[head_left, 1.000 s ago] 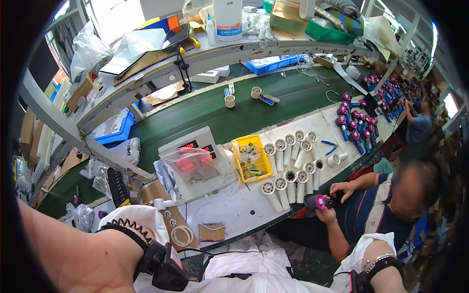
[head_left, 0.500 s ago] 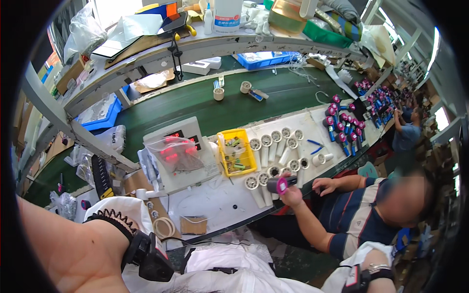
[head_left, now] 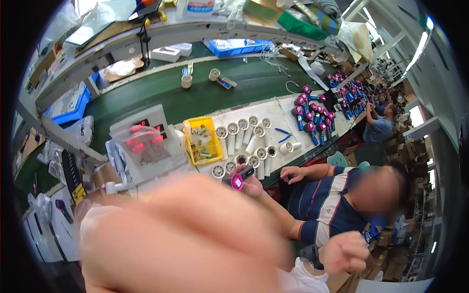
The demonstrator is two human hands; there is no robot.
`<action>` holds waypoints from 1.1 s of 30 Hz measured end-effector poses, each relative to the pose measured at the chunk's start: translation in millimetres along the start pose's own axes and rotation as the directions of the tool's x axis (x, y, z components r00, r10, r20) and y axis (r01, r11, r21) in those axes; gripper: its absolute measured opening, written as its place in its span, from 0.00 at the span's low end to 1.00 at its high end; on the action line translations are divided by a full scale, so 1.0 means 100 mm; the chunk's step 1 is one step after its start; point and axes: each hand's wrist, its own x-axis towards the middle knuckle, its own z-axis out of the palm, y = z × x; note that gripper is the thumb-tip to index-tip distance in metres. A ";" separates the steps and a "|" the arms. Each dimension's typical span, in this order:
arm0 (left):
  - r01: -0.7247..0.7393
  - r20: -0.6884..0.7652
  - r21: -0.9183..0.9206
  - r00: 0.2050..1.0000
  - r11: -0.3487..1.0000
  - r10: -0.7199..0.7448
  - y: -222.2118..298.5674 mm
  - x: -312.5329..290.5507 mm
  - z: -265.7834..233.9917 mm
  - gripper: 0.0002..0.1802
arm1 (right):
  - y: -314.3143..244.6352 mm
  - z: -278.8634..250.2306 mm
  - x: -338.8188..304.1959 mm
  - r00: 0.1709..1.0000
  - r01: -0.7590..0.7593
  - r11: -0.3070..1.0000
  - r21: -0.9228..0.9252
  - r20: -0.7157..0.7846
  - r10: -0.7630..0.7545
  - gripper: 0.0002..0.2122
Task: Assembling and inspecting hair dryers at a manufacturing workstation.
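Large and smeared by motion, my left hand (head_left: pixel 205 224) and forearm sweep across the lower middle, hiding the near bench edge; its fingers cannot be made out. My right hand (head_left: pixel 344 252) is raised at the lower right in front of a seated person, its fingers curled in with nothing showing in them. Just beyond my left arm, that person's hand (head_left: pixel 254 187) holds a dark hair-dryer-like device with a magenta round end (head_left: pixel 237 182). White hair-dryer-like shells (head_left: pixel 243 125) with round grilled ends lie in rows on the bench.
A yellow bin (head_left: pixel 213 141) of small parts stands beside a grey box with red digits (head_left: pixel 146 146). Blue-handled pliers (head_left: pixel 284 134) lie right of the shells. Behind runs a green conveyor (head_left: pixel 151 97); blue-and-magenta devices (head_left: pixel 312 115) pile at the far right. A metal shelf beam (head_left: pixel 195 33) crosses above.
My left arm has swung in from the left across the lower middle. My right hand has risen into sight at the lower right. The whole scene has shifted left in the view.
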 end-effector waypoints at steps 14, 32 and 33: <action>-0.006 -0.143 0.033 0.990 0.999 0.010 0.09 -0.95 0.14 0.30 | 0.56 0.34 -1.63 0.399 -0.743 0.536 -0.401 0.378 0.836 0.06; 0.033 -0.095 0.195 0.995 0.980 -0.015 -0.42 -1.50 -0.17 0.26 | 0.71 0.36 -2.52 0.142 -0.892 0.243 -0.381 0.275 0.951 0.06; 0.023 -0.080 0.207 0.997 0.978 -0.007 -0.46 -1.50 -0.23 0.26 | 0.71 0.34 -2.53 0.140 -0.900 0.234 -0.368 0.264 0.954 0.06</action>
